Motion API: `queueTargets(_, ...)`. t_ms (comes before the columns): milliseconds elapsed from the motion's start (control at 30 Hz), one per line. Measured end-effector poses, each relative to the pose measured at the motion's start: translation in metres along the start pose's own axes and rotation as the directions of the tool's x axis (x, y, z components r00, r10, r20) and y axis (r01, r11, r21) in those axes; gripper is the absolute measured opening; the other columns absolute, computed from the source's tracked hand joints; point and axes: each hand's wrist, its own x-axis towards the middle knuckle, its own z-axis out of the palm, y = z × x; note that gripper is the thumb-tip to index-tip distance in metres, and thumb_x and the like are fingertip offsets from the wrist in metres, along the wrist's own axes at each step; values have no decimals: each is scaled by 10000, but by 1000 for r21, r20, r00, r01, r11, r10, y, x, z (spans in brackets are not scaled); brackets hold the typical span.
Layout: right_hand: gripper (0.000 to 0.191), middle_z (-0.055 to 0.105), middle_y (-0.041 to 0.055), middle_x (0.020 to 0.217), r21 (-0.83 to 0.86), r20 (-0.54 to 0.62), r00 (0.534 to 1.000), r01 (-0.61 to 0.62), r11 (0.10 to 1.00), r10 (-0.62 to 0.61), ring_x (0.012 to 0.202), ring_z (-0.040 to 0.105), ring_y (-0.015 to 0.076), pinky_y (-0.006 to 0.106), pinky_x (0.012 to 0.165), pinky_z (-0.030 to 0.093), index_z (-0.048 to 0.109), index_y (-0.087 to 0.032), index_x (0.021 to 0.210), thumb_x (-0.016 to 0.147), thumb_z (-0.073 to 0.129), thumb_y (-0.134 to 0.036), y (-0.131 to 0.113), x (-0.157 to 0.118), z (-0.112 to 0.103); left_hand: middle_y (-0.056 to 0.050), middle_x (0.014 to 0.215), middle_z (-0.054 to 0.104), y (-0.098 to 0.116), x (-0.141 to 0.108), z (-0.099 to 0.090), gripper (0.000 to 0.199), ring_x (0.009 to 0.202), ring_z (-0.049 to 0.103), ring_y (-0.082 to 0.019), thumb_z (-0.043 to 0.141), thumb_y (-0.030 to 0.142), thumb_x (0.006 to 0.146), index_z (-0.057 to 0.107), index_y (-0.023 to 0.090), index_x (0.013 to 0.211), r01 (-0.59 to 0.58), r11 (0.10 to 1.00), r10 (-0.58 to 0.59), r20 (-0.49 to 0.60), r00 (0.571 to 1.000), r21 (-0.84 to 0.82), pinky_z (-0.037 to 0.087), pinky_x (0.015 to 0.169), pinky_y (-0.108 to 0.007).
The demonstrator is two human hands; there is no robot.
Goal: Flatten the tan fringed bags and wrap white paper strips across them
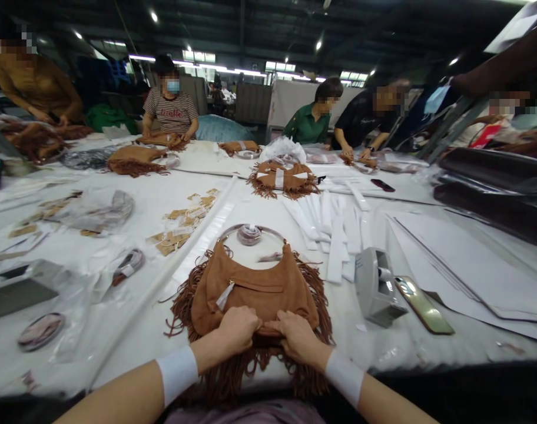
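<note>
A brown suede bag (255,291) with fringe around its edge lies on the white table (153,206) right in front of me. Its ring handle (251,231) lies flat beyond it, wrapped in clear film. My left hand (236,328) and my right hand (298,335) both pinch the near edge of the bag, thumbs close together. A white band sits on each wrist. A zipper pull wrapped in white paper (225,296) shows on the bag's front.
A white tape dispenser (376,285) and a gold phone (424,305) lie to the right. White paper strips (334,229) fan out beyond them. Another fringed bag (282,178) sits farther back. Paper tags (184,221) lie left. Several people work at the table's far side.
</note>
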Motion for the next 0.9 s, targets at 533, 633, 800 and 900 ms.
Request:
queueTargets(533,483,614,61,979,-59,-38,999,3,998,-6,863,556,221,314,691,396,583,-356,1215,823,408,-135,-13,-10,9,-109,976,599,28,-23,14,268,942,558,-246,393,165,922,648,170,1004,13,991,3,-113,994,133,471,807,-391)
queueTargets(633,447,627,87,977,-47,14,999,-29,998,29,861,583,237,323,695,409,632,-285,1152,784,432,-129,-11,-3,6,-120,973,608,25,-17,10,267,934,572,-248,411,136,885,665,160,964,52,993,-41,-100,994,108,479,797,-377)
queueTargets(800,402,651,64,967,-8,35,999,-3,1000,4,891,609,220,301,738,421,660,-259,1072,731,493,-125,-5,-3,-5,-79,908,629,-3,-22,3,249,872,609,-233,502,111,767,666,210,925,57,996,-53,-70,996,68,486,753,-330)
queueTargets(900,401,649,41,983,19,8,1000,-6,1000,6,947,598,209,297,798,414,638,-273,1085,744,499,-113,4,-13,-10,-64,922,625,-30,-37,8,161,896,608,-221,514,159,789,631,207,889,87,996,-85,-72,994,20,478,801,-316)
